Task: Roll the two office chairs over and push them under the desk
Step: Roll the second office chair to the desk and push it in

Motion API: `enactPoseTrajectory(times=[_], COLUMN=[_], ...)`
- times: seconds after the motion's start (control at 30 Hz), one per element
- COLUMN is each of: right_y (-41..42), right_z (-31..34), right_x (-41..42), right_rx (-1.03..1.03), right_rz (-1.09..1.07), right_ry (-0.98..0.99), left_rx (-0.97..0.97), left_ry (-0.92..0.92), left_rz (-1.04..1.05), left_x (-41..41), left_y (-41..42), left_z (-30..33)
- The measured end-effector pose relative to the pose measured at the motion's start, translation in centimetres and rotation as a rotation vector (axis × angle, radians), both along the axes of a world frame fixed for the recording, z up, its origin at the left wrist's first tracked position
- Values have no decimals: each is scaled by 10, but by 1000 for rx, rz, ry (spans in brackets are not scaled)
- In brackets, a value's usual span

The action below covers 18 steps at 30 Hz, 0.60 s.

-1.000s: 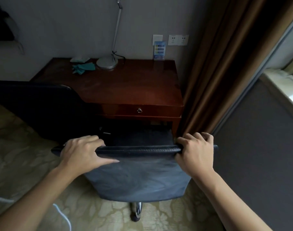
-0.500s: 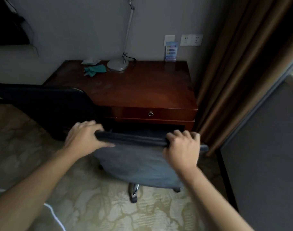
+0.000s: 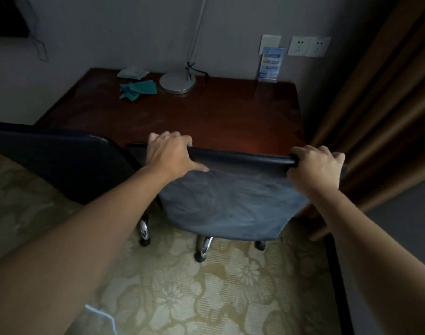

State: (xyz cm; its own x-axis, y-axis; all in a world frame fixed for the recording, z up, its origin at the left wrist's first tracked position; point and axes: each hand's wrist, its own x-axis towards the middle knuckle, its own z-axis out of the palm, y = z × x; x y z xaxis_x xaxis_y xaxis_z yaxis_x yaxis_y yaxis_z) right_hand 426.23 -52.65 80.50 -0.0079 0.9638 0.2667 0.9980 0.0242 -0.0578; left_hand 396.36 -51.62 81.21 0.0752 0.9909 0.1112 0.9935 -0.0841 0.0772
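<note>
Both arms reach forward and down, nearly straight, to the top edge of the grey chair (image 3: pixel 230 201). The left hand (image 3: pixel 172 153) sits at the left end of the backrest's top edge, fingers curled over the far side and thumb stretched along the near face, gripping it. The right hand (image 3: pixel 314 165) grips the right end of the same edge, fingers wrapped over the top, knuckles up, thumb hidden. The chair's backrest stands against the front edge of the desk (image 3: pixel 206 117), its top edge level with the desktop, and its seat is out of sight; chrome legs and castors show beneath on the carpet (image 3: pixel 182 298). A second chair (image 3: pixel 61 160), black, stands just to the left, its backrest touching or nearly touching the grey one, also at the desk's front. On the desk lie a lamp base (image 3: pixel 177 82), a green cloth (image 3: pixel 137 89) and a blue card (image 3: pixel 270 65) by the wall. A brown curtain (image 3: pixel 375 105) hangs just right of the desk.
</note>
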Motion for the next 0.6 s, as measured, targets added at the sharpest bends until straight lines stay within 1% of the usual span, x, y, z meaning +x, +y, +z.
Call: enactPoseTrajectory(times=[0.1, 0.2, 0.43, 0.6], right_y=[37, 60, 53, 53], right_z=[4, -1, -1, -4], right_x=[-4, -5, -5, -4], right_rx=[32, 72, 64, 65], right_rz=[-13, -29, -16, -25], right_ry=[40, 20, 14, -5], left_rx=[-39, -48, -99, -91], left_ry=[12, 28, 47, 42], left_rz=[3, -25, -47, -52], left_x=[-1, -6, -8, -6], left_y=[40, 67, 57, 54], left_z=[9, 8, 12, 13])
